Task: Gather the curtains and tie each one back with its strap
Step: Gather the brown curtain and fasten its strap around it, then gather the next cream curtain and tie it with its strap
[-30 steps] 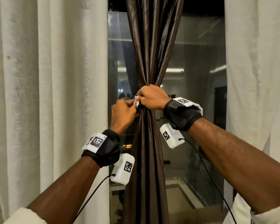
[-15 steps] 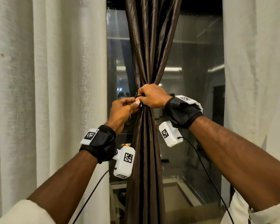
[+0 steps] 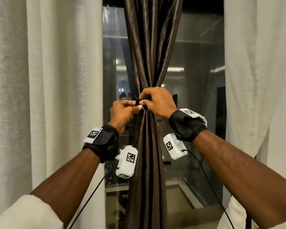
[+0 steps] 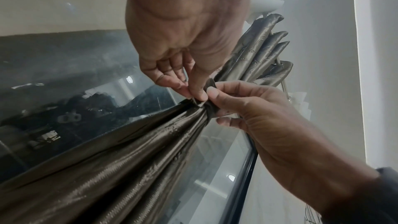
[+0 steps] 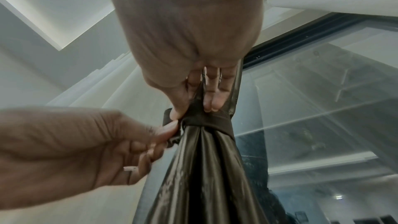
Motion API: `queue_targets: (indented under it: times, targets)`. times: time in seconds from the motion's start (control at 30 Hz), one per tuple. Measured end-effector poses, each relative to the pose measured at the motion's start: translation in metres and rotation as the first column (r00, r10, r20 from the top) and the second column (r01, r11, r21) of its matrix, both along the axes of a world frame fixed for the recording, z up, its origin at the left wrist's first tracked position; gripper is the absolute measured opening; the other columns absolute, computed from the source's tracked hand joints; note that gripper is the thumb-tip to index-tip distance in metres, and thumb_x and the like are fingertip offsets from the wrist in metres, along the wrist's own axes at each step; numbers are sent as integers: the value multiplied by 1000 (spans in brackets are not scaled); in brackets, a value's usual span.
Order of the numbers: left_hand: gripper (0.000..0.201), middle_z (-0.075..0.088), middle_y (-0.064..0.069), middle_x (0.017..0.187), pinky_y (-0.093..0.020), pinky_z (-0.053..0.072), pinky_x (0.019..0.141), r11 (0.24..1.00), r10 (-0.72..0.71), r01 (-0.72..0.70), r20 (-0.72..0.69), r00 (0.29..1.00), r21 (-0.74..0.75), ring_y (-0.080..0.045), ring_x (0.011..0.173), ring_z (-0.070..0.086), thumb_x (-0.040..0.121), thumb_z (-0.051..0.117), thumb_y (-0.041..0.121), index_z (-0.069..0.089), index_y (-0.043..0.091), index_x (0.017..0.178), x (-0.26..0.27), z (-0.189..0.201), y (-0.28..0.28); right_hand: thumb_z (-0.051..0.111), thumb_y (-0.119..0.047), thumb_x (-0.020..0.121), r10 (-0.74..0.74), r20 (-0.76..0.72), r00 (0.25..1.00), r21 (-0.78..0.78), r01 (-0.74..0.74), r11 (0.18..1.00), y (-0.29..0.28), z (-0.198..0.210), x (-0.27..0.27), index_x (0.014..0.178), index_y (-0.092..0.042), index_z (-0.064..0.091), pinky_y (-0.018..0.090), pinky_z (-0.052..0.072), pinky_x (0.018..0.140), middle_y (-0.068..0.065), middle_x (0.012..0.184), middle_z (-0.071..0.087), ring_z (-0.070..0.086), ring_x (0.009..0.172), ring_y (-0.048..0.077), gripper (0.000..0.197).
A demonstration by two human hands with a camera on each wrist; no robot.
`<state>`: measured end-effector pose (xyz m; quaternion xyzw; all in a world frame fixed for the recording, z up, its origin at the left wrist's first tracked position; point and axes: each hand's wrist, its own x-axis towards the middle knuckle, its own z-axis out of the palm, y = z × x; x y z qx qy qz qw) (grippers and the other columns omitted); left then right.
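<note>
A dark brown curtain (image 3: 149,162) hangs gathered into a tight bundle in front of the window. A dark strap (image 5: 206,122) runs round its waist. My left hand (image 3: 134,108) pinches the loose strap end (image 4: 210,83) between thumb and fingers at the bundle's left side. My right hand (image 3: 147,103) grips the gathered curtain just above the strap, thumb on the left, fingers curled round behind. In the right wrist view the right hand (image 5: 191,108) sits directly on the band, and the left hand (image 5: 170,130) comes in from the left. How the strap fastens is hidden under the fingers.
White sheer curtains hang at the left (image 3: 48,96) and at the right (image 3: 257,80). The glass pane (image 3: 196,100) stands close behind the brown curtain, with its dark frame (image 4: 243,176) beside it. Black cables (image 3: 89,200) trail from both wrist cameras.
My left hand has shifted its pinch, and a dark strap end now shows between the two hands. My right hand keeps its grip on the bundle at the same spot.
</note>
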<state>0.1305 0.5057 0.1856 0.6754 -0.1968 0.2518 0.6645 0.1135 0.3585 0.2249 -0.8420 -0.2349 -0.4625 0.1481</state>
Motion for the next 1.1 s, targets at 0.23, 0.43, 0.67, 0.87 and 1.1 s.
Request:
queue_targets:
  times: [0.23,0.43,0.67,0.87,1.1]
  targets:
    - [51,72,5,107,-41,56,91,959,235,-241,57,970,152,-13,101,67,67,82,27,64,23,115,-2,-8,-22,66,-15,84,-40,255,966,115,11,993,4,-49,-3,117,-14,62,33,55,79,3,112,64,62,100,20,33]
    - [52,68,1,123,-41,49,102,927,294,-308,96,951,212,-16,114,63,83,67,13,54,19,133,-14,-17,-31,61,-5,79,-42,315,948,210,-27,977,4,-64,-7,122,-10,59,19,47,73,4,116,63,64,95,19,43]
    - [45,68,-2,123,-37,50,102,911,291,-319,144,946,260,-15,113,64,90,63,14,54,13,134,-29,-37,-15,50,-10,81,-60,321,945,224,-14,974,18,-89,-21,112,-8,61,31,54,63,7,103,65,64,85,21,33]
    - [33,71,-2,114,-34,55,94,878,240,-324,260,935,353,-14,103,67,93,62,27,61,14,123,-47,-53,30,52,-16,91,-132,226,965,219,81,972,65,-100,-32,106,-9,60,26,42,61,8,98,63,61,80,21,19]
    - [20,73,7,96,-34,54,79,813,482,-561,363,797,154,-13,85,68,96,50,36,61,23,105,-65,-74,129,40,-55,97,-121,-142,983,449,172,877,168,-127,-45,115,-12,52,35,46,72,6,101,67,64,89,26,48]
